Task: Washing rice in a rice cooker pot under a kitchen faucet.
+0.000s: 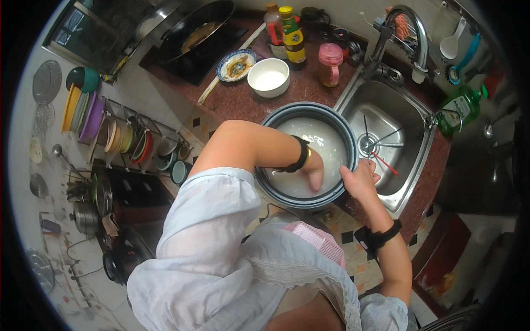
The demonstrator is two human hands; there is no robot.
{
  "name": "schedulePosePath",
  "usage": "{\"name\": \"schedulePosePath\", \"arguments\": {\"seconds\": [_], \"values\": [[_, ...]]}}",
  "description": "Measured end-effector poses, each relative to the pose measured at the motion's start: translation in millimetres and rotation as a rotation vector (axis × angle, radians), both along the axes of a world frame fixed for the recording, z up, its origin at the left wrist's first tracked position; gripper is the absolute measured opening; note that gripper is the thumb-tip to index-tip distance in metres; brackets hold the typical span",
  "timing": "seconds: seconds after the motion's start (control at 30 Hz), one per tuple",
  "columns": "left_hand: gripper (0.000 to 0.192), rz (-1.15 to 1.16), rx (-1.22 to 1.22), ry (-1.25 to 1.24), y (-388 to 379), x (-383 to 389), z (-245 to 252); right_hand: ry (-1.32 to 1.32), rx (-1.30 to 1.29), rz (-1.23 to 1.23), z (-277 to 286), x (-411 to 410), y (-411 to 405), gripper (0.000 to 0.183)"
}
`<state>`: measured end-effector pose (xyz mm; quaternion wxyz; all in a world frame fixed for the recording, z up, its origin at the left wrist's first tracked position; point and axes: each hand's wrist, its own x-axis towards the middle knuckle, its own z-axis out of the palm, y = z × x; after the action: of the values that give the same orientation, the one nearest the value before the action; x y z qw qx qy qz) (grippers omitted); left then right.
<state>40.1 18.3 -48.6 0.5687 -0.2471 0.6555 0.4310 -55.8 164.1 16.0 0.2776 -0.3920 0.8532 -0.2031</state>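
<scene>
A round grey inner pot (269,120), like that of a rice cooker, stands at the counter's edge beside the sink and holds cloudy whitish water. My left hand (315,171) reaches down into this water, fingers under the surface and hidden, so its grip cannot be made out. Around the pot's rim at the right, my right hand (359,178) is closed. Both wrists wear black bands. A white bowl (269,77) sits on the counter beyond the pot, next to a blue-rimmed plate (237,65) with brown food remains.
To the right is a steel sink (383,101) under a chrome faucet (420,45), with thin sticks and a red one inside. Behind stand sauce bottles (293,39) and a pink-lidded jug (330,62). A black wok (198,31) sits on the cooktop. Dish soap (459,109) stands at the sink's right.
</scene>
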Motion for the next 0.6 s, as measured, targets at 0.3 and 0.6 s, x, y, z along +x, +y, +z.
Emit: {"name": "schedulePosePath", "arguments": {"seconds": [0.3, 0.6], "values": [[0.042, -0.564, -0.327, 0.804, -29, -53, 67, -0.1, 0.08, 0.066, -3, -15, 0, 0.053], [0.028, -0.645, -0.353, 0.812, -60, -29, 113, -0.602, 0.207, 0.015, 4, 4, 12, 0.048]]}}
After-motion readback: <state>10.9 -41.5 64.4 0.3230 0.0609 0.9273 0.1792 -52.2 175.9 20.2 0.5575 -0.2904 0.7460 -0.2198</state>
